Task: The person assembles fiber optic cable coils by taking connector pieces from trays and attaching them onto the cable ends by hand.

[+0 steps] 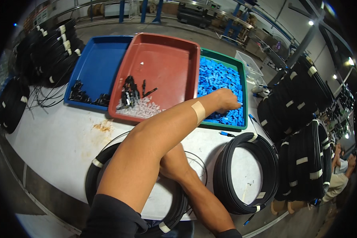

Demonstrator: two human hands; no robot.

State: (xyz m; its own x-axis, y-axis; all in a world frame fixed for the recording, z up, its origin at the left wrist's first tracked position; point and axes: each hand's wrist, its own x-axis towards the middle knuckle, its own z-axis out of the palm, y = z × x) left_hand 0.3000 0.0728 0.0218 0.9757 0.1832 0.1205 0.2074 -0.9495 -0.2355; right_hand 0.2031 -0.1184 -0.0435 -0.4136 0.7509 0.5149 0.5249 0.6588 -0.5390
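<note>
Left hand (pixel 227 100) reaches across into green tray (pixel 244 85) at 2 o'clock, fingers curled among blue connectors (pixel 216 77), grip unclear. Right hand hidden under left arm, steadying cable coil (pixel 107 158).

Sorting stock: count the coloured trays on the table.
3, side by side: blue tray at left, red tray in the middle, green tray at right, where the left hand reaches.

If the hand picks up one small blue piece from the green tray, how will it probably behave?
The blue pieces look like small hard plastic blocks, so one is probably stiff and very light. Their boxy shape suggests it would not roll. They lie loose in a heap in the green tray, so neighbours may shift when the left hand digs in.
</note>
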